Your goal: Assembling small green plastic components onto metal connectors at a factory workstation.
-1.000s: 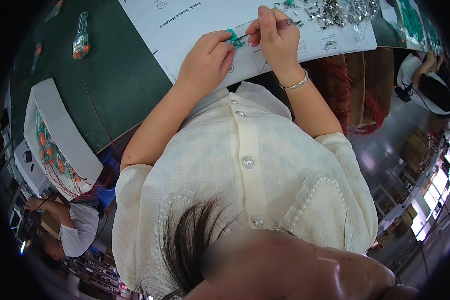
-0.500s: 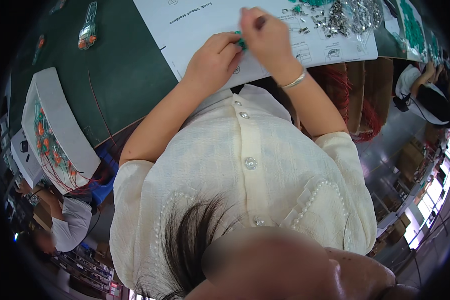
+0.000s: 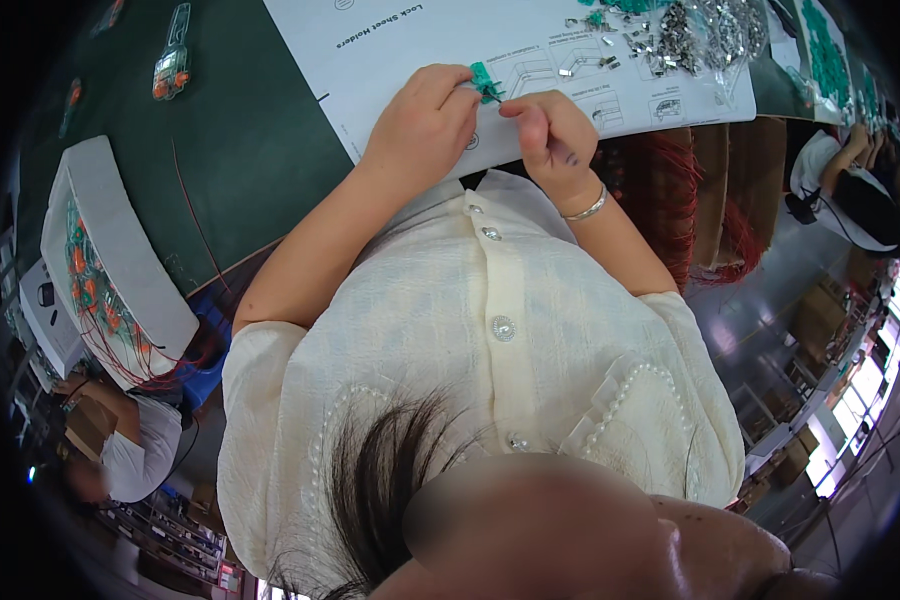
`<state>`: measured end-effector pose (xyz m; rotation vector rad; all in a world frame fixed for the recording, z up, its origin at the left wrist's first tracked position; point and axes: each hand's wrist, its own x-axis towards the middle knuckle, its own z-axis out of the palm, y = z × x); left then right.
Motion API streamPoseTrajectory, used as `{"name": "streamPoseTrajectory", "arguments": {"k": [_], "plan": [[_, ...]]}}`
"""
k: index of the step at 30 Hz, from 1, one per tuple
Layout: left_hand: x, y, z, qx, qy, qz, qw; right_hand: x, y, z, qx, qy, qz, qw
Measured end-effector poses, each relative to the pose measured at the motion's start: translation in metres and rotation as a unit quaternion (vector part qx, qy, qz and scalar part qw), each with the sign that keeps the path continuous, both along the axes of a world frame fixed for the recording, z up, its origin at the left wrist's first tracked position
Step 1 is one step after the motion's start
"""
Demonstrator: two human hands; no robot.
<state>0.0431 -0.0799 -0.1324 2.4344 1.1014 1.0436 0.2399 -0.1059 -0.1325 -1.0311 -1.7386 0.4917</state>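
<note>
one green piece (image 3: pixel 484 80) | pinched in grip of left hand (image 3: pixel 428 122), jutting rightward | right hand (image 3: pixel 560 140) just beside, grip unclear

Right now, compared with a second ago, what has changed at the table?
The right hand has drawn back toward the person's body; the dark tool end seen beyond it is now hidden. No letting go is visible. The left hand still holds the green part; the paper sheet and metal pieces stay put.

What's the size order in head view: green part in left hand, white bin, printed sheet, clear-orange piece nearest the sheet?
1. Printed sheet (cropped)
2. White bin
3. Clear-orange piece
4. Green part, partly hidden by left hand
</note>
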Motion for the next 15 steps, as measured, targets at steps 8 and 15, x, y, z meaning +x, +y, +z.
{"name": "streamPoseTrajectory", "arguments": {"k": [8, 15], "plan": [[-0.008, 0.001, 0.012, 0.058, 0.225, -0.057, 0.971, 0.002, -0.005, -0.009, 0.077, -0.020, 0.029, 0.996], [-0.009, -0.010, 0.018, 0.078, 0.319, -0.060, 0.943, 0.006, -0.014, -0.009, -0.039, 0.060, 0.009, 0.997]]}}
